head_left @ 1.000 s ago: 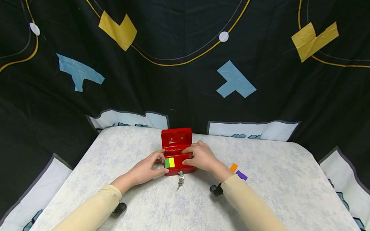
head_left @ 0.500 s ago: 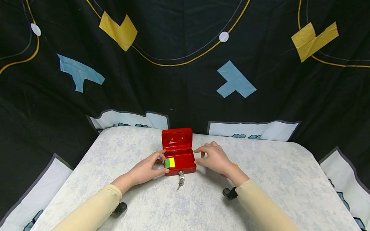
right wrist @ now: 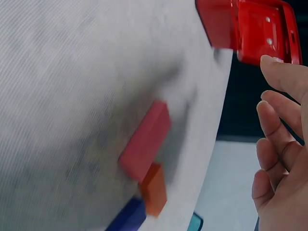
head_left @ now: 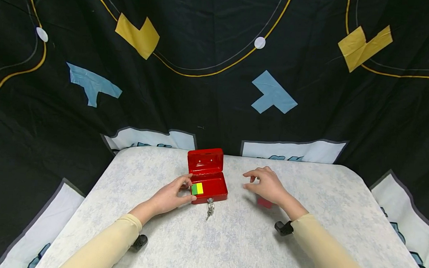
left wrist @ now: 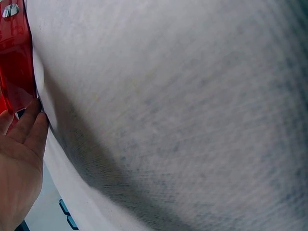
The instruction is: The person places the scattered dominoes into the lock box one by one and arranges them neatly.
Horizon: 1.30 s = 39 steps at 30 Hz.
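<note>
At twelve o'clock on the table (head_left: 180, 237), the red box (head_left: 213, 185) is standing with its lid (head_left: 205, 160) tipped back, and inside, toward eight o'clock, a green block (head_left: 194, 189) and a yellow block (head_left: 199, 188) are sitting side by side. Scanning for lettering: blue, dark-edged marks are showing on the white panel (head_left: 290, 149) beyond, but the table's far edge is cutting them off, and I cannot tell whether they are forming letters. At six o'clock on the box, keys (head_left: 210, 210) are trailing from the lock (head_left: 210, 200), too small for any stamping to be read. At nine o'clock, the left hand (head_left: 169, 196) is curling thumb and fingers round the box's end, holding it; the left wrist view is cutting both off. Out at three o'clock, the right hand (head_left: 267, 186) is hanging above the table, its grip wide, thumb and index fingertip standing apart. Below it a red block (right wrist: 147, 139) is lying, partly hidden in the head view. The right wrist view is catching an orange block (right wrist: 154, 191) near it and, toward half past six, a purple block (right wrist: 127, 216) running off the bottom edge. All three are blurring; I cannot tell whether they are touching.
</note>
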Motion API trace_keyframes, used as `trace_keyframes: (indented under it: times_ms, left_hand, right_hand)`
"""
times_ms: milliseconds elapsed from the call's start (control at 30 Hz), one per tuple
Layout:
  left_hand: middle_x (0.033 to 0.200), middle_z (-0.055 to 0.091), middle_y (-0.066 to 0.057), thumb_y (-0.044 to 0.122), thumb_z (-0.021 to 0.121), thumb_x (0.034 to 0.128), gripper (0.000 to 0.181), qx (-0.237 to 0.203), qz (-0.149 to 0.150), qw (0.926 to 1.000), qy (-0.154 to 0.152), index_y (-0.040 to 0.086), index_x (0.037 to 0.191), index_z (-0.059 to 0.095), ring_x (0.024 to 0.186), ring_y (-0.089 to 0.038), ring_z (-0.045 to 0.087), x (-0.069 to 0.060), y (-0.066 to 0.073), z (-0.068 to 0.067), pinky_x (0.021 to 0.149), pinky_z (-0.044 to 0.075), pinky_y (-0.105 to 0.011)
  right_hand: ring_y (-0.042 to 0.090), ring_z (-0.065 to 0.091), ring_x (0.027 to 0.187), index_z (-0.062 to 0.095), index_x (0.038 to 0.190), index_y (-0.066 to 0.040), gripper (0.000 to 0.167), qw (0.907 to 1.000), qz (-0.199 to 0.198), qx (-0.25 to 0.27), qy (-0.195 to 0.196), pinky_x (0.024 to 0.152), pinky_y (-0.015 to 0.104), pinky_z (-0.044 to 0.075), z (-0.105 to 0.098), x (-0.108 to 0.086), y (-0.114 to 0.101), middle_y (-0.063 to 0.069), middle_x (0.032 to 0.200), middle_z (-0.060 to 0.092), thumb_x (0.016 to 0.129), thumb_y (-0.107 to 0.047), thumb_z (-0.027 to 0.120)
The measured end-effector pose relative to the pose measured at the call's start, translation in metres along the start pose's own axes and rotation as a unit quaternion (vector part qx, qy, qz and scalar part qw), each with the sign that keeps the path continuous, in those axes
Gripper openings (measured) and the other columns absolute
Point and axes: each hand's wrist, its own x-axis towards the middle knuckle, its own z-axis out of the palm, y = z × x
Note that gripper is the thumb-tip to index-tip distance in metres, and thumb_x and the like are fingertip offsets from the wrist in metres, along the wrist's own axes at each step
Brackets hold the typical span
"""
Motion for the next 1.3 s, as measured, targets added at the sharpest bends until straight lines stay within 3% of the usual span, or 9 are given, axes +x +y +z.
trace_keyframes:
  times_ms: [300, 700, 1300]
  left_hand:
    - [0.164, 0.035, 0.003, 0.047, 0.076, 0.0903, 0.042, -0.003, -0.005, 1.0, -0.004, 0.024, 0.117, 0.054, 0.129, -0.02, 0.053, 0.0, -0.001, 0.0, 0.107, 0.042, -0.052]
    - [0.164, 0.034, 0.003, 0.049, 0.076, 0.0904, 0.042, -0.005, -0.001, 1.0, -0.003, 0.025, 0.118, 0.054, 0.131, -0.021, 0.053, -0.001, -0.001, 0.0, 0.108, 0.041, -0.052]
    - [0.163, 0.036, 0.003, 0.048, 0.076, 0.0899, 0.041, -0.008, 0.0, 1.0, 0.0, 0.024, 0.117, 0.055, 0.129, -0.021, 0.053, -0.001, 0.0, 0.0, 0.107, 0.042, -0.053]
  right_hand:
    - [0.023, 0.048, 0.092, 0.074, 0.125, -0.015, 0.041, 0.9993, 0.028, -0.017, 0.016, 0.079, 0.04, 0.037, -0.013, -0.013, 0.022, -0.009, 0.092, 0.062, 0.089, -0.034, 0.081]
    - [0.021, 0.048, 0.089, 0.073, 0.125, -0.013, 0.043, 0.9974, 0.047, -0.049, 0.023, 0.078, 0.041, 0.037, -0.013, -0.032, 0.045, -0.002, 0.098, 0.066, 0.089, -0.035, 0.08]
    - [0.024, 0.05, 0.09, 0.072, 0.125, -0.01, 0.054, 0.9923, 0.083, -0.085, 0.033, 0.084, 0.051, 0.041, -0.011, -0.053, 0.063, 0.003, 0.103, 0.066, 0.085, -0.044, 0.082]
